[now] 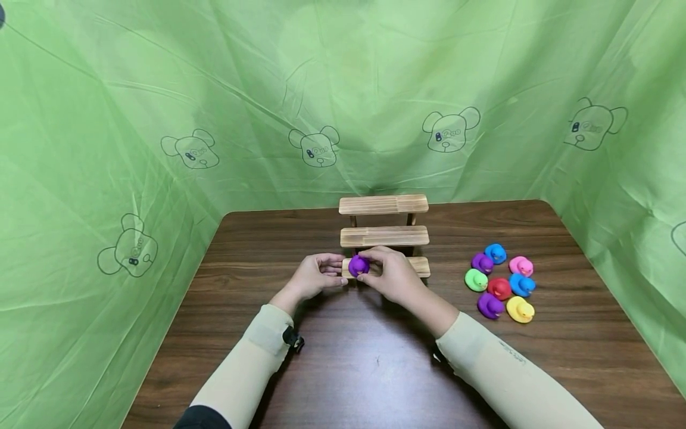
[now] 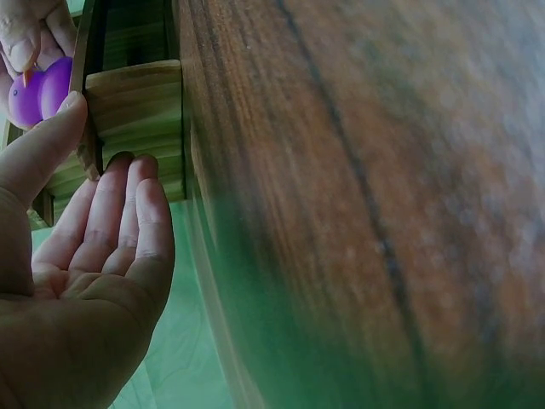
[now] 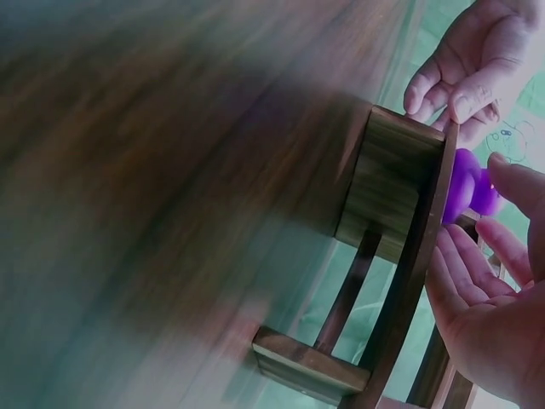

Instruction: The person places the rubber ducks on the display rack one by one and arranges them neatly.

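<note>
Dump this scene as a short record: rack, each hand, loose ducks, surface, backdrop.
rack: three-tier wooden rack
right_hand: right hand, thumb and fingers around a purple duck at the bottom board
left_hand: left hand, at that board's left end, holding nothing
loose_ducks: eight, right of the rack: two more purple ducks, two blue ducks, one pink duck, one green duck, one red duck, one yellow duck
surface: dark wood-grain table
backdrop: green sheet with bear-head outlines
</note>
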`<state>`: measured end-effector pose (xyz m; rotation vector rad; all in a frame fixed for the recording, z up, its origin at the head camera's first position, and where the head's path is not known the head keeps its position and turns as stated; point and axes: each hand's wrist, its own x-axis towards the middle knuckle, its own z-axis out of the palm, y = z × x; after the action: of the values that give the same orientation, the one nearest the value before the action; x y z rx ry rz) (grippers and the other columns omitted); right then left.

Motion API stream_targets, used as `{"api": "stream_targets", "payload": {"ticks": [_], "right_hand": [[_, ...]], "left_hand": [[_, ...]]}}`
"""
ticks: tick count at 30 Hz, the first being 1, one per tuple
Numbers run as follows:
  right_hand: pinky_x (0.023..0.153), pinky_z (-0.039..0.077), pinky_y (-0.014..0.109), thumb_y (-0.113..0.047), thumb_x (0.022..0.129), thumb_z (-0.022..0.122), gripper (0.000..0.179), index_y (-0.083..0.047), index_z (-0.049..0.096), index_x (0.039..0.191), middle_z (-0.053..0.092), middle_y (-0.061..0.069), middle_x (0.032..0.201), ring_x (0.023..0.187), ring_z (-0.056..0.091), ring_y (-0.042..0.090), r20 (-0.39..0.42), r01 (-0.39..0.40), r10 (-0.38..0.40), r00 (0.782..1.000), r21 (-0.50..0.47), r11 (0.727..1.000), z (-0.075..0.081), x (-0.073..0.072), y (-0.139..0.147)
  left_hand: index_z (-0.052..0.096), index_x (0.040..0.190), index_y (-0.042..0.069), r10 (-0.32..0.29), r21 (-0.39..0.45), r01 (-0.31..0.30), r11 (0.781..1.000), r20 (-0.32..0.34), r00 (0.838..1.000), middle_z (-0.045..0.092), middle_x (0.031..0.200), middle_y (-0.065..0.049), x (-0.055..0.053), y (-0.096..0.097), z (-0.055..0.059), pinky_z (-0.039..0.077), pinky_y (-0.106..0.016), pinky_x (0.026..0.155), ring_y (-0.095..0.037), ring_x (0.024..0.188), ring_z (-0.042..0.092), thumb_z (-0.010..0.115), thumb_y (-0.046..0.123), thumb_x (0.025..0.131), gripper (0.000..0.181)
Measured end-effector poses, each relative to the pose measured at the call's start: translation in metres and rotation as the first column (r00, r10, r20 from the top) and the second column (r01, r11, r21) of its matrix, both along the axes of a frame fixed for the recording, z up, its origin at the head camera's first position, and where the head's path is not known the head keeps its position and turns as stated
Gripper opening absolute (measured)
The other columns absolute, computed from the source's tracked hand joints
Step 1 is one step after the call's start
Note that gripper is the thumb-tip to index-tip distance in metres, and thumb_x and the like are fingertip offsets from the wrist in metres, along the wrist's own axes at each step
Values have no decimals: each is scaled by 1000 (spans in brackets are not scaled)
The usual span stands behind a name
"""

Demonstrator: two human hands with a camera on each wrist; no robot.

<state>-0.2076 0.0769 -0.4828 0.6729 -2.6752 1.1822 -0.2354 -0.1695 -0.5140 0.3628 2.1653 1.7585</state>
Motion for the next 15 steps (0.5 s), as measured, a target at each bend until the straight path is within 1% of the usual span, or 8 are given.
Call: {"api": "stream_targets", "payload": {"ticks": [4, 9, 11, 15], "right_hand": [[103, 55, 40, -21, 82, 93, 51, -9, 74, 127, 74, 4, 119, 113, 69, 24, 0, 2, -2, 1000, -18, 1000, 3, 4, 6], [104, 55, 43, -23, 82, 93, 51, -11, 74, 128, 73, 5, 123, 116, 68, 25, -16, 31, -31, 999, -13, 999, 6, 9, 19], [105, 54, 44, -24, 83, 93, 51, -12, 74, 128, 73, 4, 124, 117, 68, 25, -29, 39, -40, 999, -17, 999, 8, 11, 26], [106, 54, 46, -21, 84, 91, 47, -13, 74, 127, 73, 3, 124, 117, 68, 25, -70, 53, -57, 996, -60, 997, 13, 14, 46]], "left_hand": [[63, 133, -10, 5, 1, -5, 1000, -2, 1000, 71, 125, -25, 0, 0, -1, 61, -31, 92, -41, 115, 69, 84, -9, 83, 55], [63, 133, -10, 7, 3, -7, 1000, -6, 1000, 71, 124, -25, 1, 0, -3, 61, -32, 92, -42, 114, 69, 84, -10, 82, 56], [63, 133, -10, 7, 3, -7, 1000, -10, 1000, 71, 123, -25, 0, 0, -4, 61, -32, 92, -41, 114, 69, 85, -10, 81, 56], [64, 132, -10, 10, 2, -10, 1000, -17, 1000, 72, 122, -24, 0, 0, -3, 62, -32, 92, -39, 112, 70, 85, -9, 81, 55]]}}
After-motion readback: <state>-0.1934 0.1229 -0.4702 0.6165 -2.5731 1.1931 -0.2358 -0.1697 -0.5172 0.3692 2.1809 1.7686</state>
